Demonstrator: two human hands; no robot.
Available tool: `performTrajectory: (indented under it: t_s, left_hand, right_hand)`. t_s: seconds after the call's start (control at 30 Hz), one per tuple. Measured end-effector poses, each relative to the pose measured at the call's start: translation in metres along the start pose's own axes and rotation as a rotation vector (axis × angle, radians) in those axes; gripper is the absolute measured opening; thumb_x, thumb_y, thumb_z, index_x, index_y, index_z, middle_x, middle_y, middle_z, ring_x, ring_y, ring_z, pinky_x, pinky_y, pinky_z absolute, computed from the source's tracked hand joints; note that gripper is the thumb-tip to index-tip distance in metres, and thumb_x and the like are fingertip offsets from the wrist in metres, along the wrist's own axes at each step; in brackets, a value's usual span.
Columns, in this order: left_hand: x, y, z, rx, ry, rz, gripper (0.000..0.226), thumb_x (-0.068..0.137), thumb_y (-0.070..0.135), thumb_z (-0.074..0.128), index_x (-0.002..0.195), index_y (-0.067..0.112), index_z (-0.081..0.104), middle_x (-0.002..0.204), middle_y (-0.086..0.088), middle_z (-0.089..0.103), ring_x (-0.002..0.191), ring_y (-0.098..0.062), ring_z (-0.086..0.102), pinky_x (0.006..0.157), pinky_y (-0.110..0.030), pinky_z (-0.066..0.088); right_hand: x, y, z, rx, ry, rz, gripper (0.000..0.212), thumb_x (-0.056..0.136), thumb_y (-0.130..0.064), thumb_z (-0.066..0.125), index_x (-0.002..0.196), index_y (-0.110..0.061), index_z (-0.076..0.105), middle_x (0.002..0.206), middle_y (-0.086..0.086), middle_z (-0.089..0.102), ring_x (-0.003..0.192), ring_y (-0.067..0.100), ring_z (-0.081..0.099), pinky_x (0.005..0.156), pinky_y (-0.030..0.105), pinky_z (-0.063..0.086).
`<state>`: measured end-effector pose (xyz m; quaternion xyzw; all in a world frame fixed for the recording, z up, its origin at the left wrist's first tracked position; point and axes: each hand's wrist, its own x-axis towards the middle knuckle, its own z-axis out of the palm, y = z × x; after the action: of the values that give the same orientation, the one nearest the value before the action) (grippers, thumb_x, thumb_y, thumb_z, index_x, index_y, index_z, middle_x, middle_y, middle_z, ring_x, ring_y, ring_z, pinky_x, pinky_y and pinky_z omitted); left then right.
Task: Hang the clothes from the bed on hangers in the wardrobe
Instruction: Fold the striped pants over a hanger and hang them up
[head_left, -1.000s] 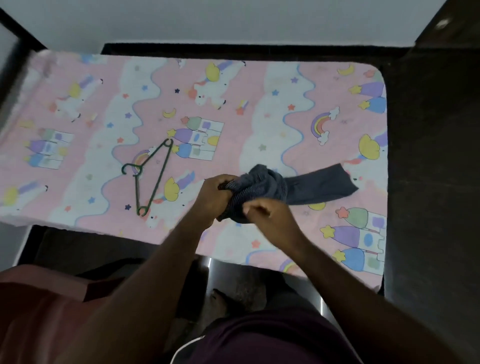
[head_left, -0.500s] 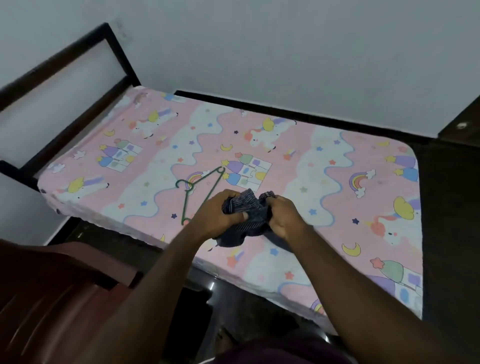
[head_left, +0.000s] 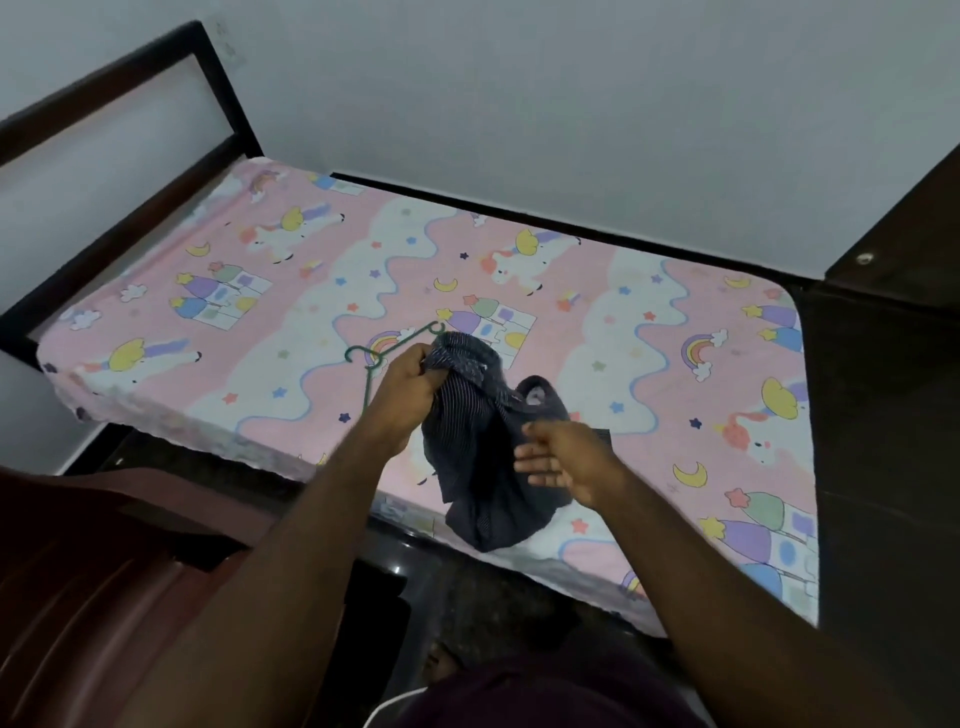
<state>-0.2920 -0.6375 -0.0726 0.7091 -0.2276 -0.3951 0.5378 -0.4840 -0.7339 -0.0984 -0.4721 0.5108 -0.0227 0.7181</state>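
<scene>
Green plastic marks the hanger (head_left: 371, 358), lying flat on the pink cartoon-print bed sheet (head_left: 260, 322) just left of the frame's centre, its lower part hidden behind the left hand (head_left: 408, 395). It seems parked there within easy reach, ready to be taken up once the cloth is sorted out. That hand is raised above the mattress with its wrist bent and knuckles toward the camera. Its fingers are curled tight round a bunched upper edge of the dark striped garment (head_left: 478, 452). Gripped high like this, the cloth can drop under its own weight, and it hangs in a crumpled column at centre frame, its lowest fold over the bed's near edge; an opening shows near its top. Just right of it, the right hand (head_left: 558, 460) comes in with palm turned left. Its fingers are stretched out fairly straight against the hanging fabric and its thumb is on top, closing on nothing, probably feeling for a shoulder or seam. Dark wooden furniture (head_left: 893, 364) fills the right edge; whether it is the wardrobe I cannot tell.
</scene>
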Motion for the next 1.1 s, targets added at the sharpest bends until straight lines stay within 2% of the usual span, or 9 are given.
performTrajectory:
  t_s: [0.23, 0.37, 0.5, 0.57, 0.67, 0.77, 0.83, 0.93, 1.1]
  left_hand:
    - [-0.013, 0.041, 0.001, -0.020, -0.116, 0.091, 0.023, 0.085, -0.010, 0.047, 0.099, 0.004, 0.059, 0.102, -0.018, 0.064, 0.098, -0.031, 0.062, 0.095, -0.050, 0.047]
    - [-0.024, 0.076, 0.009, -0.014, -0.089, 0.186, 0.023, 0.088, -0.006, 0.041, 0.087, 0.004, 0.063, 0.075, -0.003, 0.067, 0.069, -0.016, 0.063, 0.068, -0.025, 0.053]
    - [-0.032, 0.099, 0.018, -0.108, -0.065, 0.162, 0.009, 0.062, 0.010, 0.042, 0.067, 0.004, 0.047, 0.059, -0.005, 0.048, 0.054, -0.018, 0.047, 0.056, -0.022, 0.041]
    - [-0.033, 0.106, 0.022, -0.070, -0.068, 0.158, 0.015, 0.069, 0.019, 0.048, 0.062, 0.006, 0.048, 0.056, 0.000, 0.050, 0.054, -0.015, 0.050, 0.056, -0.022, 0.041]
    - [-0.036, 0.110, 0.025, 0.380, -0.010, 0.172, 0.036, 0.078, 0.033, 0.068, 0.053, 0.014, 0.050, 0.054, 0.005, 0.043, 0.055, -0.010, 0.043, 0.057, -0.024, 0.033]
    - [-0.041, 0.112, 0.027, 0.679, 0.039, 0.162, 0.032, 0.073, 0.027, 0.069, 0.061, 0.008, 0.046, 0.055, 0.004, 0.040, 0.053, -0.009, 0.039, 0.056, -0.027, 0.031]
    - [-0.049, 0.115, 0.023, 0.708, 0.057, 0.155, 0.026, 0.067, 0.026, 0.062, 0.064, 0.007, 0.046, 0.057, 0.005, 0.041, 0.054, -0.010, 0.038, 0.056, -0.027, 0.031]
    - [-0.059, 0.115, 0.018, 0.723, 0.047, 0.142, 0.018, 0.068, 0.025, 0.062, 0.068, 0.011, 0.050, 0.058, 0.001, 0.045, 0.055, -0.012, 0.038, 0.056, -0.030, 0.032]
    - [-0.072, 0.109, 0.007, 0.778, 0.097, 0.190, 0.021, 0.084, 0.016, 0.067, 0.073, 0.018, 0.050, 0.065, -0.001, 0.052, 0.057, -0.012, 0.043, 0.057, -0.031, 0.036]
  right_hand:
    - [0.016, -0.006, -0.027, -0.114, 0.207, -0.234, 0.006, 0.095, -0.015, 0.055, 0.099, -0.012, 0.059, 0.097, 0.008, 0.066, 0.076, 0.018, 0.064, 0.064, 0.031, 0.052]
    - [0.031, -0.039, -0.036, -0.164, 0.129, -0.258, 0.029, 0.098, -0.036, 0.056, 0.104, -0.009, 0.062, 0.105, 0.012, 0.067, 0.085, 0.023, 0.067, 0.071, 0.035, 0.056]
    - [0.052, -0.063, -0.033, -0.197, -0.008, -0.109, 0.062, 0.091, -0.055, 0.059, 0.124, -0.004, 0.055, 0.114, 0.018, 0.063, 0.089, 0.035, 0.068, 0.068, 0.039, 0.057]
    - [0.059, -0.066, -0.025, -0.262, -0.113, -0.020, 0.071, 0.085, -0.060, 0.064, 0.131, -0.008, 0.051, 0.120, 0.019, 0.057, 0.089, 0.039, 0.067, 0.065, 0.042, 0.060]
    - [0.068, -0.062, -0.013, -0.391, -0.196, 0.064, 0.054, 0.084, -0.051, 0.068, 0.115, -0.007, 0.058, 0.110, 0.016, 0.055, 0.082, 0.035, 0.064, 0.073, 0.046, 0.060]
    - [0.074, -0.052, -0.007, -0.445, -0.206, 0.088, 0.027, 0.087, -0.033, 0.065, 0.096, -0.008, 0.059, 0.102, 0.016, 0.056, 0.070, 0.032, 0.060, 0.071, 0.042, 0.057]
    - [0.081, -0.050, -0.005, -0.350, -0.172, 0.082, 0.030, 0.087, -0.039, 0.064, 0.090, -0.010, 0.057, 0.096, 0.016, 0.056, 0.070, 0.033, 0.060, 0.069, 0.043, 0.056]
    - [0.090, -0.050, 0.000, -0.295, -0.207, 0.097, 0.045, 0.083, -0.056, 0.064, 0.103, -0.016, 0.055, 0.100, 0.015, 0.056, 0.081, 0.035, 0.065, 0.068, 0.046, 0.060]
    - [0.098, -0.031, 0.007, -0.701, -0.260, 0.106, 0.019, 0.093, -0.019, 0.061, 0.086, -0.001, 0.057, 0.078, 0.016, 0.058, 0.064, 0.028, 0.060, 0.078, 0.046, 0.059]
